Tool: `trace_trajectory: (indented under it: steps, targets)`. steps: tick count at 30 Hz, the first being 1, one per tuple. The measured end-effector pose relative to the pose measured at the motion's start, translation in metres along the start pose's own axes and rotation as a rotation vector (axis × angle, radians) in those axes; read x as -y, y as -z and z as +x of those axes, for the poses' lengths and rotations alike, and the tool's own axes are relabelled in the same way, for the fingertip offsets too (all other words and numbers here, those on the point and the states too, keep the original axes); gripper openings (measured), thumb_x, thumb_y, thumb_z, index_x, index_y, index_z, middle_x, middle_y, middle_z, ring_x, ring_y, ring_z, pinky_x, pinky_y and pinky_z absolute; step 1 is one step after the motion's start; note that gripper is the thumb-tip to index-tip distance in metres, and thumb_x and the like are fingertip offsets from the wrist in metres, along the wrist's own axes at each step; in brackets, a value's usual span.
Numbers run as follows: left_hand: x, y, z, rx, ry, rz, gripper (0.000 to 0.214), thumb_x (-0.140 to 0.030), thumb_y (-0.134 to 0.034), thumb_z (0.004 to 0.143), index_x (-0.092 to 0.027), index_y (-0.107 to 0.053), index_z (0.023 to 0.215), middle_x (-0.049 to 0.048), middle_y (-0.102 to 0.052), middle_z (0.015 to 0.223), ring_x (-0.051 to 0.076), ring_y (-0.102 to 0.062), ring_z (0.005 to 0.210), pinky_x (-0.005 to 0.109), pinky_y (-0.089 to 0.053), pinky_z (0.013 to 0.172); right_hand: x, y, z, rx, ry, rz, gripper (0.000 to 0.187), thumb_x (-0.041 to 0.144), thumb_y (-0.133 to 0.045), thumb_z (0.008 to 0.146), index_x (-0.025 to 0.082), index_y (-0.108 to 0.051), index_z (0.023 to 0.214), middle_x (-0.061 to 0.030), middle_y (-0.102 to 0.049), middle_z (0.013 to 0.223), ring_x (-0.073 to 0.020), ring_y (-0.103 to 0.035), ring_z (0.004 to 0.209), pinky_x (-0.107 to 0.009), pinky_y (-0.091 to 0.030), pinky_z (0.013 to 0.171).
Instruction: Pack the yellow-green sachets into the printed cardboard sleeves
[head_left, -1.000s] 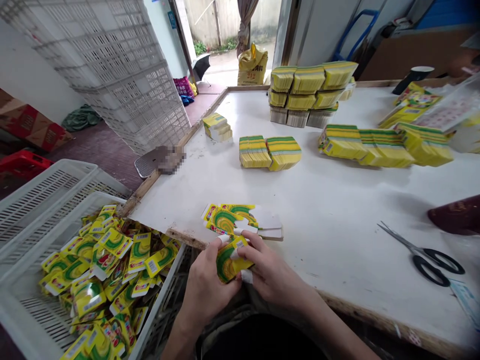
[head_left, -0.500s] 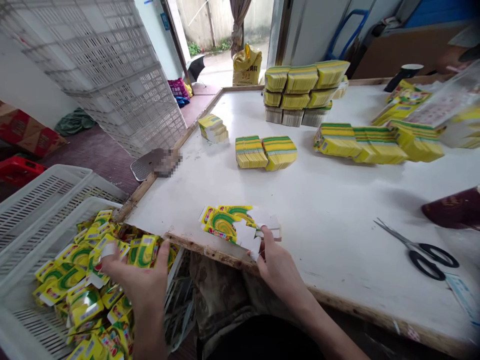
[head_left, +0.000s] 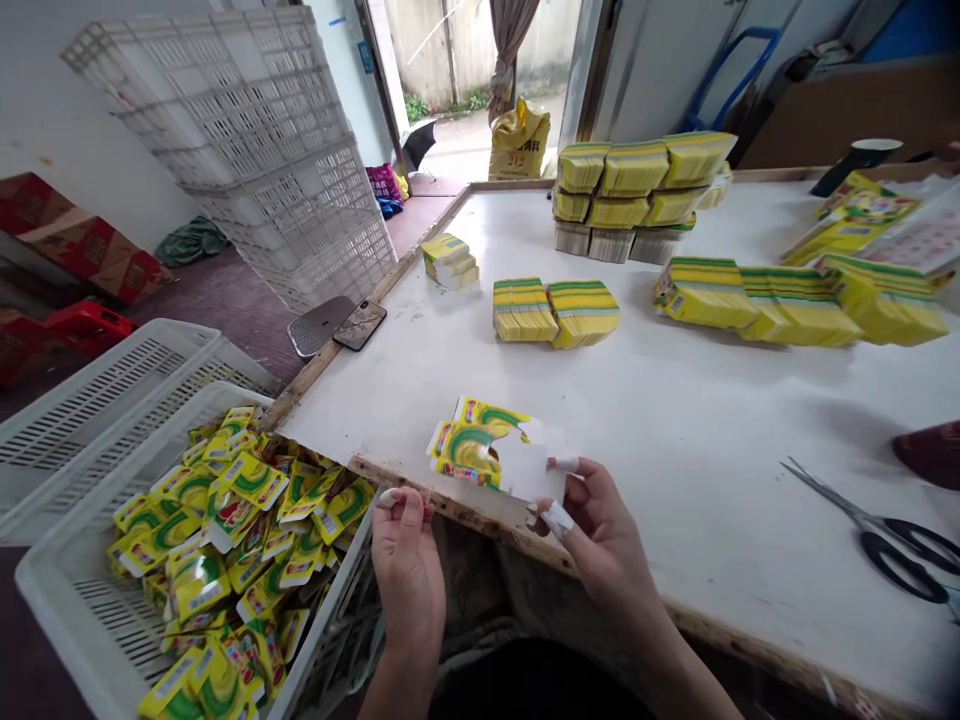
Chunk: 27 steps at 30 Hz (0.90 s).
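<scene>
My right hand [head_left: 604, 525], with white tape on its fingertips, grips the white end of a flat yellow-and-green carton [head_left: 469, 453] just above the table's near edge. Another such carton [head_left: 491, 412] lies partly behind it. My left hand [head_left: 409, 560] is at the wooden table edge, between the crate and the held carton. Its fingers are curled together against the thumb, one tip wrapped in white tape, and nothing shows in them. At lower left, a white plastic crate [head_left: 56, 610] holds a heap of small folded yellow boxes [head_left: 199, 580].
Bundled flat cartons stand on the white table [head_left: 675, 440] in a stack [head_left: 630, 190], a pair [head_left: 555, 312] and a row [head_left: 795, 300]. Scissors [head_left: 862, 520] lie at right, a phone [head_left: 361, 325] at the left edge. Tall white crates [head_left: 255, 150] stand beyond.
My left hand has moved right from over the crate to the table edge, its spread fingers now curled. My right hand has raised the carton's white end slightly. The view has shifted left.
</scene>
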<state>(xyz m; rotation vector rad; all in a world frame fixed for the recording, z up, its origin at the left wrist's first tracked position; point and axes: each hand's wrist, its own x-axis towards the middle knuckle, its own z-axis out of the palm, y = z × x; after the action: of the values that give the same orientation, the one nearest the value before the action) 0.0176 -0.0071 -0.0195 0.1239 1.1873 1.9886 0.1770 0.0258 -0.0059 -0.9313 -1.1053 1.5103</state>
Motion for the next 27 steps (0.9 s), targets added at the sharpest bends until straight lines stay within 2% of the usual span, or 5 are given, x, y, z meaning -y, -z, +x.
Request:
trace_trajectory:
  steps: [4,9,15,17,27]
  targets:
    - [0.001,-0.001,-0.003,0.196,0.142,-0.023,0.039,-0.046,-0.083,0.061,-0.018,-0.067,0.082,0.0001,-0.065,0.078,0.012,-0.062,0.072,0.021,-0.053,0.065,0.000,-0.004,-0.006,0.068,-0.037,0.071,0.030,0.032,-0.062,0.088,0.029,-0.044,0.112,0.0024,-0.060,0.084,-0.0102,-0.055,0.067,-0.021,-0.049,0.060]
    - [-0.003,-0.013,0.001,0.196,0.248,-0.147,0.044,-0.051,-0.072,0.074,-0.022,-0.068,0.108,0.0084,-0.070,0.112,0.024,-0.066,0.101,0.033,-0.056,0.083,-0.015,0.000,-0.012,0.319,-0.116,-0.068,0.024,0.028,-0.050,0.093,0.027,-0.041,0.115,-0.0004,-0.060,0.084,-0.0143,-0.057,0.070,-0.027,-0.052,0.062]
    - [0.006,-0.009,0.000,0.207,-0.002,-0.041,0.054,-0.053,-0.065,0.079,-0.025,-0.060,0.124,0.0109,-0.064,0.125,0.029,-0.061,0.114,0.038,-0.055,0.089,-0.022,0.001,-0.004,-0.062,0.471,-0.803,0.038,0.015,-0.058,0.085,0.022,-0.047,0.120,-0.0117,-0.056,0.112,-0.0264,-0.054,0.105,-0.043,-0.049,0.089]
    - [0.015,-0.008,-0.006,0.235,-0.016,0.008,0.059,-0.058,-0.065,0.076,-0.024,-0.060,0.124,0.0112,-0.064,0.126,0.030,-0.059,0.116,0.037,-0.054,0.091,-0.018,-0.011,-0.003,0.014,0.544,-0.808,0.038,0.011,-0.055,0.084,0.022,-0.048,0.120,-0.0106,-0.058,0.109,-0.0249,-0.055,0.103,-0.039,-0.050,0.089]
    - [0.020,-0.006,-0.010,0.261,0.019,-0.019,0.068,-0.067,-0.063,0.071,-0.025,-0.058,0.124,0.0112,-0.065,0.120,0.030,-0.062,0.110,0.038,-0.055,0.086,-0.024,-0.038,-0.009,0.192,0.110,-0.506,0.031,0.007,-0.058,0.075,0.022,-0.046,0.098,-0.0003,-0.056,0.084,-0.0159,-0.055,0.072,-0.027,-0.048,0.064]
